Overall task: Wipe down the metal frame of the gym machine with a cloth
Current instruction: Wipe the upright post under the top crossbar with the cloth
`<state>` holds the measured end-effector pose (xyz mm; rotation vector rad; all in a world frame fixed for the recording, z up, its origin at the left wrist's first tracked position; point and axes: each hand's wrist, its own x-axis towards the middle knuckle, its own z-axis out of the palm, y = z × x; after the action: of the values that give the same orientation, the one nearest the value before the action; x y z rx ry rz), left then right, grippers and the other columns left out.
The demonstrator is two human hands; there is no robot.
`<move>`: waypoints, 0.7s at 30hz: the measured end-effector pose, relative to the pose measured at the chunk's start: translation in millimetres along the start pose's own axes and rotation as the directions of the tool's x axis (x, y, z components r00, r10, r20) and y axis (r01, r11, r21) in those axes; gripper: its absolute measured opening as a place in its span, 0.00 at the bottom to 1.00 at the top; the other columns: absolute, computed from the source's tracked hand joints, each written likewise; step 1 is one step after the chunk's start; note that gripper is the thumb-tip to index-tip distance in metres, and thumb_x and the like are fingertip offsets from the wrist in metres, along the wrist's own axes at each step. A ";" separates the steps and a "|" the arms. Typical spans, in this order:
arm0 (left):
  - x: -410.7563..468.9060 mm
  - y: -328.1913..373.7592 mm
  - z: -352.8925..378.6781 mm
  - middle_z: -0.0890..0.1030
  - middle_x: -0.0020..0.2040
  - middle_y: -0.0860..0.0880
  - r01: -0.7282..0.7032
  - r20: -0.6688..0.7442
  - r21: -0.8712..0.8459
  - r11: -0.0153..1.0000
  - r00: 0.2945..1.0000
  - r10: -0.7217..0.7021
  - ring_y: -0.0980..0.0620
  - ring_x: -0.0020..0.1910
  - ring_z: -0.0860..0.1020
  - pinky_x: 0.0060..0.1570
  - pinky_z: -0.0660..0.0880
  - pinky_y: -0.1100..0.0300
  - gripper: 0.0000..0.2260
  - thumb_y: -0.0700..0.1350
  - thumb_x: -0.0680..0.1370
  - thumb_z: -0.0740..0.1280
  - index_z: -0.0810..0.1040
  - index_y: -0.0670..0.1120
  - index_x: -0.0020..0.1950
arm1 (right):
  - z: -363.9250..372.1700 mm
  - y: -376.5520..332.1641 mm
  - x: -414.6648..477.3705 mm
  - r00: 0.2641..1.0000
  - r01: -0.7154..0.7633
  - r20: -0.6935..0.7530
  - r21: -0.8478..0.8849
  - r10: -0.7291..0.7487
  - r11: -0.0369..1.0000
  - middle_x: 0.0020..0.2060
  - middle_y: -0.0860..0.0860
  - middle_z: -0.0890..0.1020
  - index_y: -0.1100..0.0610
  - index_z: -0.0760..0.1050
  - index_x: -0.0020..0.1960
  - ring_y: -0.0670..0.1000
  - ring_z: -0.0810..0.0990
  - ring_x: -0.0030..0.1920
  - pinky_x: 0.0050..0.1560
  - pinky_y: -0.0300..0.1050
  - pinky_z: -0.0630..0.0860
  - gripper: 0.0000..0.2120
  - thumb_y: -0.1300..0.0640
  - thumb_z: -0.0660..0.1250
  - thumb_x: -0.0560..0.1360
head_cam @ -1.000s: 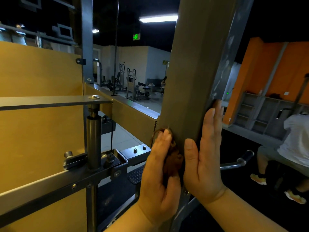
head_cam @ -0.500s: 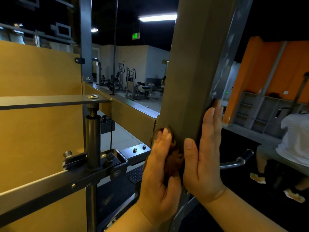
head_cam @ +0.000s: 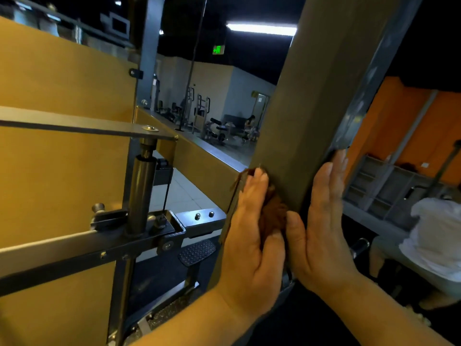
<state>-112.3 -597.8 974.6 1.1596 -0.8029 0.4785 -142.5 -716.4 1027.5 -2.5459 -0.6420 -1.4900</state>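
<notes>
Now, cloth [head_cam: 272,216]: brown, bunched against the grey frame post [head_cam: 299,108].
Left hand [head_cam: 252,243]: holding cloth, thumb over it.
Right hand [head_cam: 321,233]: flat on frame post.

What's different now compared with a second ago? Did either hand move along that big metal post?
The left hand, holding the brown cloth against the metal post, slid a little way up it. Nothing was picked up or let go. The right hand stayed flat against the post's right side, fingers straight, and the cloth stayed bunched under the left thumb.
</notes>
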 end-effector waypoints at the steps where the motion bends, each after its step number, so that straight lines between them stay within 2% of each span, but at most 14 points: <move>1: -6.2 -5.9 -2.1 0.59 0.84 0.53 -0.030 0.007 0.027 0.999 1.000 0.030 0.47 0.84 0.55 0.79 0.59 0.39 0.30 0.40 0.80 0.58 0.57 0.46 0.83 | -5.5 2.3 5.2 0.998 0.058 0.023 -0.042 -0.057 0.997 0.80 0.50 0.33 0.55 0.32 0.82 0.56 0.35 0.81 0.81 0.53 0.39 0.35 0.51 0.52 0.86; 3: -36.7 -29.0 -9.5 0.59 0.84 0.52 -0.031 0.028 0.039 0.999 0.999 0.030 0.45 0.84 0.56 0.77 0.62 0.37 0.32 0.40 0.79 0.58 0.58 0.47 0.84 | -16.6 6.6 18.6 0.975 0.211 0.111 -0.184 -0.193 0.960 0.81 0.50 0.36 0.58 0.37 0.82 0.55 0.36 0.82 0.81 0.57 0.39 0.36 0.55 0.57 0.84; 6: -98.9 -63.8 -20.6 0.57 0.84 0.59 0.193 -0.054 0.002 0.981 0.980 -0.193 0.54 0.83 0.58 0.76 0.65 0.38 0.33 0.49 0.78 0.62 0.57 0.65 0.82 | -28.3 8.5 36.7 0.896 0.424 0.285 -0.327 -0.340 0.844 0.82 0.55 0.51 0.61 0.54 0.81 0.56 0.40 0.82 0.80 0.58 0.36 0.30 0.57 0.57 0.81; 7: -113.8 -68.8 -22.5 0.57 0.83 0.62 0.272 -0.076 -0.008 0.962 0.959 -0.271 0.57 0.82 0.59 0.77 0.66 0.39 0.33 0.53 0.77 0.64 0.56 0.70 0.80 | -29.9 8.0 39.2 0.881 0.453 0.308 -0.331 -0.360 0.827 0.81 0.57 0.55 0.62 0.59 0.80 0.57 0.43 0.82 0.80 0.59 0.36 0.28 0.56 0.56 0.82; 9: -123.0 -69.6 -21.7 0.56 0.83 0.64 0.308 -0.101 0.032 0.951 0.947 -0.304 0.59 0.82 0.58 0.77 0.66 0.41 0.34 0.55 0.76 0.64 0.56 0.72 0.79 | -30.5 6.2 40.3 0.873 0.467 0.317 -0.331 -0.370 0.820 0.80 0.59 0.57 0.63 0.64 0.78 0.59 0.46 0.81 0.79 0.60 0.35 0.25 0.56 0.55 0.83; 10: -116.8 -64.0 -18.9 0.57 0.83 0.62 0.270 -0.100 0.049 0.962 0.959 -0.264 0.57 0.82 0.57 0.78 0.65 0.41 0.34 0.52 0.76 0.63 0.56 0.69 0.81 | -30.2 5.6 39.6 0.874 0.465 0.318 -0.329 -0.367 0.822 0.80 0.59 0.58 0.64 0.65 0.78 0.60 0.48 0.81 0.79 0.60 0.35 0.25 0.57 0.55 0.83; 12: -91.5 -41.2 -9.0 0.58 0.84 0.54 0.071 -0.043 0.111 0.991 0.997 -0.067 0.48 0.83 0.57 0.79 0.62 0.42 0.34 0.44 0.78 0.61 0.57 0.55 0.84 | -29.6 4.8 38.9 0.877 0.458 0.315 -0.317 -0.363 0.831 0.79 0.59 0.58 0.65 0.66 0.77 0.62 0.51 0.81 0.79 0.60 0.35 0.24 0.57 0.56 0.83; 14: -66.8 -20.1 4.5 0.61 0.83 0.45 -0.128 0.010 0.185 0.974 0.992 0.128 0.42 0.83 0.58 0.80 0.59 0.43 0.31 0.39 0.78 0.61 0.60 0.41 0.82 | -28.9 3.7 40.1 0.888 0.437 0.292 -0.296 -0.355 0.849 0.79 0.59 0.59 0.65 0.67 0.76 0.62 0.52 0.80 0.79 0.59 0.36 0.24 0.56 0.56 0.84; 15: -57.9 -13.4 10.1 0.62 0.83 0.44 -0.162 0.014 0.211 0.964 0.987 0.163 0.42 0.83 0.59 0.80 0.59 0.44 0.30 0.38 0.78 0.62 0.61 0.38 0.81 | -28.9 3.0 40.7 0.894 0.423 0.283 -0.281 -0.346 0.862 0.79 0.59 0.59 0.65 0.67 0.76 0.60 0.52 0.81 0.80 0.58 0.36 0.24 0.55 0.55 0.84; 18: -61.5 -17.9 13.7 0.64 0.82 0.45 -0.201 0.016 0.253 0.946 0.979 0.203 0.42 0.82 0.61 0.80 0.60 0.48 0.30 0.39 0.80 0.63 0.60 0.40 0.81 | -31.7 3.3 40.6 0.889 0.427 0.292 -0.253 -0.352 0.868 0.79 0.58 0.59 0.64 0.66 0.77 0.59 0.51 0.81 0.80 0.57 0.35 0.24 0.55 0.55 0.84; 21: -100.4 -46.8 -6.0 0.63 0.83 0.49 -0.242 0.086 0.342 0.908 0.970 0.226 0.45 0.82 0.62 0.80 0.61 0.47 0.33 0.42 0.79 0.64 0.58 0.48 0.84 | -35.7 5.9 40.2 0.877 0.448 0.312 -0.261 -0.365 0.855 0.80 0.58 0.60 0.63 0.63 0.79 0.61 0.52 0.81 0.80 0.58 0.37 0.25 0.57 0.57 0.84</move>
<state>-141.5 -601.9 867.7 1.4136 -0.9252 0.8244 -151.7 -721.0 1080.6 -3.0341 -1.1264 -1.5035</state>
